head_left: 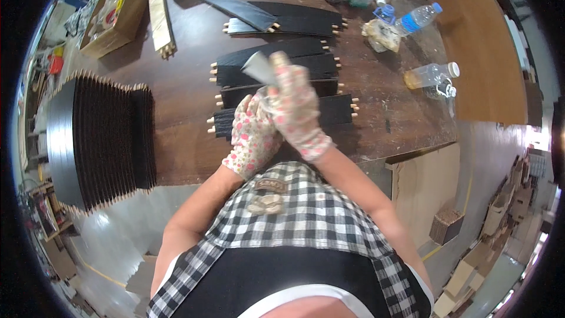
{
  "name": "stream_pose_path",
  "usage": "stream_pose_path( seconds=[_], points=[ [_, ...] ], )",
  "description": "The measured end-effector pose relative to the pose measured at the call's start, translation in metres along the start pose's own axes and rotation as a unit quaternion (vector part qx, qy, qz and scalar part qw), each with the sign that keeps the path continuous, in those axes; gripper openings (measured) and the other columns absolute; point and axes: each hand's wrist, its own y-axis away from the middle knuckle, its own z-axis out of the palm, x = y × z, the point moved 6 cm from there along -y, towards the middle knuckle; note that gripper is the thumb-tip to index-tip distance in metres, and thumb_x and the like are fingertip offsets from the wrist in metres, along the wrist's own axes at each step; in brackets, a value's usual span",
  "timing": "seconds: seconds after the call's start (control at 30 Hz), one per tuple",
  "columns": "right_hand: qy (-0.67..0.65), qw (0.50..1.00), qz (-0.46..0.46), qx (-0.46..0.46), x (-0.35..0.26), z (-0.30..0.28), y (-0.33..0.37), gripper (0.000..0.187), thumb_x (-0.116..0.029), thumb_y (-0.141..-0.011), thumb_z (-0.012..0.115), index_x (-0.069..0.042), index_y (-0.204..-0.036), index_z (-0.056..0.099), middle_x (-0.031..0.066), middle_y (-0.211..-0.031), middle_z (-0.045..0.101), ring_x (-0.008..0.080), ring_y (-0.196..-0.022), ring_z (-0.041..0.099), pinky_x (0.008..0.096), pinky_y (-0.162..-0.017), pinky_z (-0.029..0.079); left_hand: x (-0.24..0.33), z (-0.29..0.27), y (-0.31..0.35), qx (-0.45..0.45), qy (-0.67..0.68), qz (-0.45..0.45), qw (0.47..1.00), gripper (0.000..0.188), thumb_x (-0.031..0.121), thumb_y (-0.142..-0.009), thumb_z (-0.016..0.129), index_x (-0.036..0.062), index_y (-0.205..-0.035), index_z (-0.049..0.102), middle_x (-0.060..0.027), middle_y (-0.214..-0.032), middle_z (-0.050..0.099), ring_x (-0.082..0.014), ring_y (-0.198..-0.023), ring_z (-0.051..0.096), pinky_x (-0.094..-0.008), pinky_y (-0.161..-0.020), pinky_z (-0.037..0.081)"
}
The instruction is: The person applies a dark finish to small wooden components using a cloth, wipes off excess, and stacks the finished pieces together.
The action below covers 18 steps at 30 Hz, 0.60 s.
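Observation:
My right hand (pixel 293 101), in a white glove with pink dots and a little blurred, is closed on a putty knife (pixel 257 69). Its grey, flared blade points up and to the left. Right beside it, my left hand (pixel 252 131), gloved alike, has its fingers curled in. Something greyish shows between the two hands, too small to make out. Beneath and beyond them, several black boards (pixel 240 74) with pale dowels at their ends lie in a row across the brown table (pixel 188 91). Both hands are over the nearest of these boards.
A tall stack of black boards (pixel 109 141) stands at the left. Farther back lie more black boards (pixel 294 19) and a pale board (pixel 159 20). On the right are plastic bottles (pixel 419 19) and a jar-like bottle (pixel 429 75). An open cardboard box (pixel 120 26) sits back left.

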Motion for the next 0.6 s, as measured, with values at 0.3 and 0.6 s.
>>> stream_pose_path(
  seconds=[0.3,0.6],
  points=[
    [0.229,0.945,0.228,0.039,0.182,-0.102,0.041,0.063,-0.024,-0.087,0.063,-0.002,-0.141,0.039,0.0227,-0.118,0.054,0.0390,-0.104,0.056,0.0470,-0.089,0.047,-0.013,-0.013,0.002,-0.042,0.073,-0.044,0.995,0.075,0.032,-0.071,0.079,0.0047,-0.134,0.048,-0.0125,-0.127,0.054,-0.0299,-0.117,0.051,-0.0467,-0.105,0.034],
    [-0.341,0.860,0.359,0.125,0.124,-0.091,0.025,0.054,0.001,-0.096,0.043,-0.008,-0.147,0.028,0.0087,-0.079,0.054,0.0106,-0.052,0.049,0.0228,-0.042,0.040,-0.124,-0.080,0.085,0.113,0.008,-0.324,0.939,0.068,0.027,-0.078,0.075,0.0076,-0.136,0.046,-0.0166,-0.111,0.056,-0.0359,-0.101,0.053,-0.0463,-0.087,0.044]
  ],
)
